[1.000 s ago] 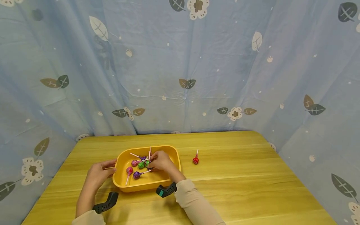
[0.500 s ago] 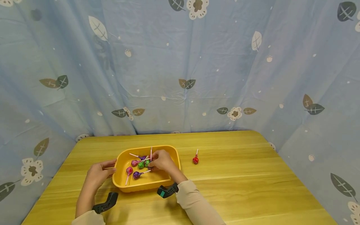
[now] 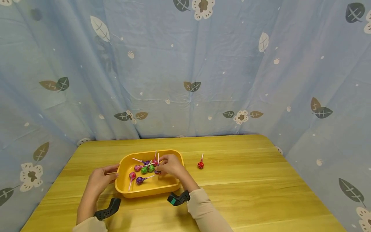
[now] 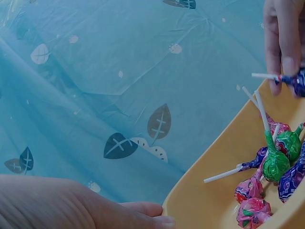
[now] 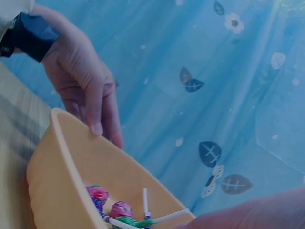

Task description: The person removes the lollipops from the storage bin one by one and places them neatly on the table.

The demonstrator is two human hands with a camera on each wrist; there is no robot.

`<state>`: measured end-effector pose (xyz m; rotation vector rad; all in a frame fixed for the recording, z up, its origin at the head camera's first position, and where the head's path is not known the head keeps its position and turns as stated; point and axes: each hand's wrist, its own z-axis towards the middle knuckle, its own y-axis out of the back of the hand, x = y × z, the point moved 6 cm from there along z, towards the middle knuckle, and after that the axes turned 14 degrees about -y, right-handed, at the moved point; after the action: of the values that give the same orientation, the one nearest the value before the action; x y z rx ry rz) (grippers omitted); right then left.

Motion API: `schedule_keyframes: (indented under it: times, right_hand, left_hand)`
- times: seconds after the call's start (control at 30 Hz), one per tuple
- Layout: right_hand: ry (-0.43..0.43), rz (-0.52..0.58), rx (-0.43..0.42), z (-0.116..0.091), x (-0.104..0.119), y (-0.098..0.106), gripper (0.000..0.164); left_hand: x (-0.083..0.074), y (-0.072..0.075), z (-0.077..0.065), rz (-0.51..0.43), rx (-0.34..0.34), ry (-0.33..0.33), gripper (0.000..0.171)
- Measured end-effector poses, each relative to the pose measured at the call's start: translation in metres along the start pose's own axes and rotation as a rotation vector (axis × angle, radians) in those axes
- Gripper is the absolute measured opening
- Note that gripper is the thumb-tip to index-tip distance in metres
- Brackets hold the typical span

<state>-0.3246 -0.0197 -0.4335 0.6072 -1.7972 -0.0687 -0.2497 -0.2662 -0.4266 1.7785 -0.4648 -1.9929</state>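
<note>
In the head view, my left hand (image 3: 99, 180) is at the left end of a yellow plastic tray (image 3: 145, 193), its extended fingertips touching the rim. My right hand (image 3: 171, 166) is over the tray's right half and pinches a purple-wrapped lollipop (image 4: 299, 83), whose white stick points left in the left wrist view. Several other lollipops lie in the tray: pink (image 3: 132, 175), purple (image 3: 140, 180), green (image 3: 144, 169) and a red-pink one (image 3: 155, 162). Part of the held lollipop is hidden behind my fingers in the head view.
A single red lollipop (image 3: 200, 165) lies on the wood-grain table (image 3: 246, 187) to the right of the tray. Behind the table hangs a blue curtain (image 3: 162, 64) with leaf and flower prints. Each wrist wears a black camera mount (image 3: 108, 209).
My right hand has moved slightly to the right with the purple lollipop, baring more of the red-pink and green ones. The left hand stays at the tray's rim.
</note>
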Motion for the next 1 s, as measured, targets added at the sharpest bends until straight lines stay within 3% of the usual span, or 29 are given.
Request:
schedule_keyframes:
  times: [0.2,0.43,1.0]
  right_hand:
    - [0.033,0.03,-0.011,-0.008,0.002,0.011,0.036]
    - [0.037,0.149,0.028,-0.014,-0.003,0.023,0.036]
    - [0.04,0.217,0.019,-0.023,-0.005,0.049,0.039]
  left_hand:
    - [0.0,0.001,0.0,0.002,0.003,-0.001,0.045]
    - [-0.001,0.0,0.0,0.003,0.006,-0.006,0.044]
    - [0.0,-0.001,0.0,-0.002,0.009,0.015,0.046]
